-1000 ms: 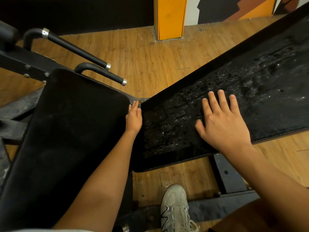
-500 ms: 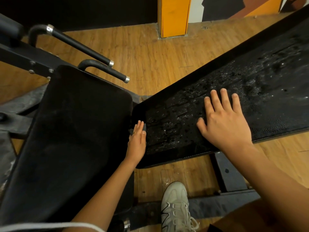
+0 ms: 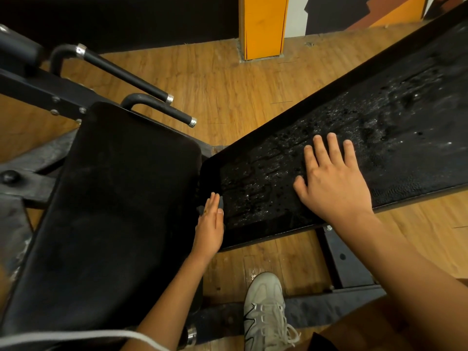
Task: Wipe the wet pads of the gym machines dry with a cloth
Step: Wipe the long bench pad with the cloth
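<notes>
Room: gym, wood-plank floor [image 3: 228,84], orange pillar [image 3: 263,26] at the far wall, well beyond both hands.
Wet pad: long black bench pad [image 3: 392,138] under the right hand, running up and away to its right; beaded with drops and streaks over most of its top.
Other pad: broad black seat pad [image 3: 114,211] just left of the left hand; matte, no drops seen (looks dry, judgement only).
Right hand: right hand [image 3: 331,183] lies flat on the wet pad, fingers straight and spread, holding nothing; likely braces the body or steadies the pad.
Left hand: left hand [image 3: 209,229] sits edge-on in the gap between the two pads, fingers straight and together, touching the wet pad's near end; probably working that narrow edge.
Cloth: not plainly seen; a small dark bit shows by the left fingertips, cannot tell if it is the cloth.
Handles: two black bar handles [image 3: 157,107] beyond the left hand, untouched.
Below hands: grey shoe [image 3: 264,307] on the floor between the forearms, beside the black frame foot [image 3: 339,257].
Progress: pad top plainly wet, so most of the wiping is left.
Risk: wet vinyl, the flat palm may slip.
</notes>
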Demonstrator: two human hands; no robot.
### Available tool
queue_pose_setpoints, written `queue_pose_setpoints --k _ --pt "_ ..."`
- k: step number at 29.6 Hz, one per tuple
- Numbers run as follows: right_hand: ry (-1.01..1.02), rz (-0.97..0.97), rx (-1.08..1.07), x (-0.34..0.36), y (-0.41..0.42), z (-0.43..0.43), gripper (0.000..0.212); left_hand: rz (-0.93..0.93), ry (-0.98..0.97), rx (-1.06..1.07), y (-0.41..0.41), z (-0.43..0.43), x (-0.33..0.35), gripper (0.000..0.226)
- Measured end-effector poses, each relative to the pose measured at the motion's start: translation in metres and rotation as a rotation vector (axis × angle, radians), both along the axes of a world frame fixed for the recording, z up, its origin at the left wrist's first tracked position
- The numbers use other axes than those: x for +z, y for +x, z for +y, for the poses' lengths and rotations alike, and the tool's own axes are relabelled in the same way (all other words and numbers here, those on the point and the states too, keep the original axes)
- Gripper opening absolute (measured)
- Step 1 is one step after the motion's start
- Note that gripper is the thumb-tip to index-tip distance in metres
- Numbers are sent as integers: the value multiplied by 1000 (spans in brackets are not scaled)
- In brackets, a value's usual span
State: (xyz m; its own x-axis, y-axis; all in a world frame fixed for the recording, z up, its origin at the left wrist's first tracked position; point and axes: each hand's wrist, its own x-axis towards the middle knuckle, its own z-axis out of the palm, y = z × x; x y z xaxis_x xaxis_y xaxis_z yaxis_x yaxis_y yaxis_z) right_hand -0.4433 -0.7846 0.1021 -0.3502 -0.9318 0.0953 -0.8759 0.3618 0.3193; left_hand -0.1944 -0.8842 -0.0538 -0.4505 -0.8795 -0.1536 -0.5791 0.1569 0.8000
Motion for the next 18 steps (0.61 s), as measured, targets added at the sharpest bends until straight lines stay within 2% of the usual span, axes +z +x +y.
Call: queue_pose_setpoints --k 9,18 --pt "3 0 4 0 1 1 76 -12 14 44 21 61 1 49" --pt "19 17 -11 0 0 0 74 -23 5 98 16 66 3 48"
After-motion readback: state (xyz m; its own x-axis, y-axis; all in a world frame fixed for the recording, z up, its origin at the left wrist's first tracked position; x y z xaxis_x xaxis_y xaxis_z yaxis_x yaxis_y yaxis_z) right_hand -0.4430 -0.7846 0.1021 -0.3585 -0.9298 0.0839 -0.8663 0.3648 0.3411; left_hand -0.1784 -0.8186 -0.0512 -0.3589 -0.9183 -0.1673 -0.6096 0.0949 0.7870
